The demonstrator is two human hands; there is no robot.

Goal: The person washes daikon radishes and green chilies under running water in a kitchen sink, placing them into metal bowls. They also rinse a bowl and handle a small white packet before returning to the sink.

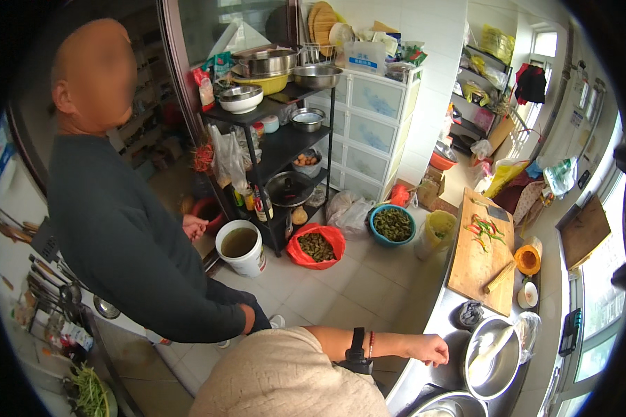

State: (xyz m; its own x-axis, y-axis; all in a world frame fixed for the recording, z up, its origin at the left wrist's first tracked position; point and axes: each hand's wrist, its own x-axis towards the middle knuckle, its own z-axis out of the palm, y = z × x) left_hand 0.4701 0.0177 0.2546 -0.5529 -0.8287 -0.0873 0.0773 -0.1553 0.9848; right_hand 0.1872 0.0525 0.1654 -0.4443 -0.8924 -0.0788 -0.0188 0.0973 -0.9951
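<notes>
My left hand (429,349) hangs over the edge of the metal counter (425,333), fingers curled in, with nothing visible in it. A dark strap and a red bead bracelet circle that wrist. Just beyond the hand is a steel basin (472,359) with a long pale object (493,348) lying in it, its kind unclear. Part of another steel basin (448,406) shows at the bottom. A wooden cutting board (461,266) farther along carries red and green chili peppers (484,229), a cleaver (498,212) and a yellowish, ridged long piece (500,277). My right hand is out of view.
Another person (130,234) stands close at left. A white bucket of liquid (240,245), a red bag (315,247) and a blue basin (393,225) of dark green pieces sit on the floor. Behind stands a black shelf rack (292,156). A cut pumpkin (529,255) lies beside the board.
</notes>
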